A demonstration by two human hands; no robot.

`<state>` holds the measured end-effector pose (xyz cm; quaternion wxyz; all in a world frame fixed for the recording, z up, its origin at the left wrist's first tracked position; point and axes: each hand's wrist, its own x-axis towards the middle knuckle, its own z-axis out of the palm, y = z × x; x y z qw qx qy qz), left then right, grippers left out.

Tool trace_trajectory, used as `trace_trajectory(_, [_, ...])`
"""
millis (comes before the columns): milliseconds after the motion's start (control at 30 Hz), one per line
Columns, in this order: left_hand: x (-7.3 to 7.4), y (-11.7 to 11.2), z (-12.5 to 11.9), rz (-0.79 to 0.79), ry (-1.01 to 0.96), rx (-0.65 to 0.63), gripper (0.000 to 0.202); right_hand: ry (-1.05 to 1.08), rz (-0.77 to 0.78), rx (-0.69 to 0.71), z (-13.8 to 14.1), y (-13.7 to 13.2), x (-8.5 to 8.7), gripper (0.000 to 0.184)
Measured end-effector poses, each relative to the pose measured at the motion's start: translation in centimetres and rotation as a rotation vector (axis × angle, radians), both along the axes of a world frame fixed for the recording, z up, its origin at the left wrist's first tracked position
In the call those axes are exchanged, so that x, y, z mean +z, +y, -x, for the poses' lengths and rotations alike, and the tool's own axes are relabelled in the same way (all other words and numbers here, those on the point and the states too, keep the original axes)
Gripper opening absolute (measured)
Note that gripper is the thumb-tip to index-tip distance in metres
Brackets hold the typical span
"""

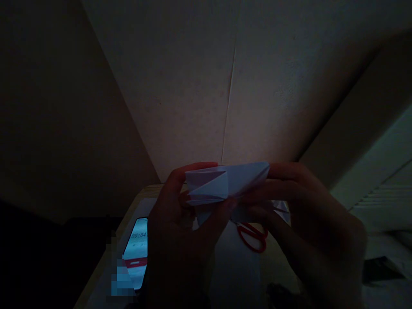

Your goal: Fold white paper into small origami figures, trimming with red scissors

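Between both hands is a folded piece of white paper (210, 185), raised above the table, with creased triangular flaps facing me. My left hand (183, 227) grips its left end, the thumb along the lower edge and fingers behind. On the right side, my right hand (299, 201) pinches the paper with its fingers, partly covering it. Red-handled scissors (252, 236) lie on the table under the hands; their blades are mostly hidden.
A lit phone (137, 249) showing a timer lies on the left of the wooden table (273, 262). A white sheet (236, 268) is under the scissors. The wall (193, 107) rises close behind the table. The room is dim.
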<state>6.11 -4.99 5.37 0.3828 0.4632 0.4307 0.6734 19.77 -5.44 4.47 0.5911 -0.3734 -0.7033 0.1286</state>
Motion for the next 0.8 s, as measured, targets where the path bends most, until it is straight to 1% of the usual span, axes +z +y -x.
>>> trace_trajectory(67, [-0.3,0.3,0.1,-0.024,0.002,0.019,0.033,-0.012,0.001,-0.006,-0.1,-0.1,0.0,0.01])
trace_trajectory(167, [-0.6,0.6,0.3,-0.016,0.02,0.036,0.032,0.002,-0.008,-0.012,-0.1,0.0,-0.1,0.011])
trace_trajectory(300, [-0.6,0.6,0.5,0.016,0.089,0.099,0.03,0.059,0.039,-0.042,-0.1,0.1,-0.3,0.01])
trace_trajectory(367, [-0.7,0.6,0.6,0.02,0.092,0.104,0.031,0.081,0.072,-0.058,0.0,0.1,-0.3,0.011])
trace_trajectory(467, [-0.8,0.6,0.8,-0.017,0.141,0.076,0.029,0.132,0.122,-0.072,0.1,-0.1,-0.3,0.012])
trace_trajectory(567, [-0.7,0.6,0.6,-0.043,0.096,0.065,0.03,0.178,0.14,-0.059,0.5,-0.1,-0.1,0.015])
trace_trajectory(700, [-0.5,0.5,0.0,-0.006,0.002,0.09,0.03,0.226,0.136,-0.01,1.0,0.0,0.1,0.02])
trace_trajectory(800, [-0.6,0.7,-0.1,-0.058,-0.044,0.054,0.031,0.254,0.147,-0.015,1.2,0.0,0.2,0.021])
